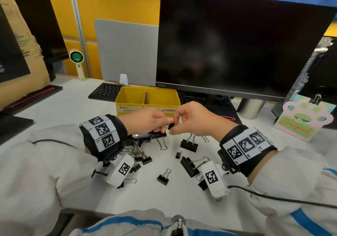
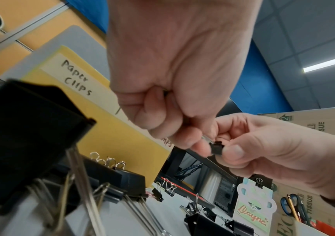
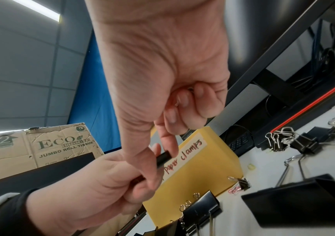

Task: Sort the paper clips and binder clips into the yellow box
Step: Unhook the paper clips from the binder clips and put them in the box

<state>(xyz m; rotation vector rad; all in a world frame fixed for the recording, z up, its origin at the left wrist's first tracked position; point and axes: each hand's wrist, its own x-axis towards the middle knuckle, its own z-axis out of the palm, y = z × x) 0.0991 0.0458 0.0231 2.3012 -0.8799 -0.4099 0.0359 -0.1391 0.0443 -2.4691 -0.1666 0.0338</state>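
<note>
Both hands met just in front of yellow box (image 1: pixel 127 100), above desk (image 1: pixel 182 195). Left hand (image 1: pixel 145 120) pinched wire handles, right hand (image 1: pixel 191 119) pinched black body of one small binder clip (image 1: pixel 171 125); long axis ran hand to hand, parallel to box front. "Paper clamps" compartment (image 1: pixel 160 97) lay directly behind, right hand nearer. Both compartments looked empty. Loose binder clips (image 1: pixel 188 145) lay on desk nearer person than box.

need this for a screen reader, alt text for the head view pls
Both hands, left hand and right hand, pinch one small binder clip above the desk, before a yellow box. More binder clips lie scattered below.
</note>
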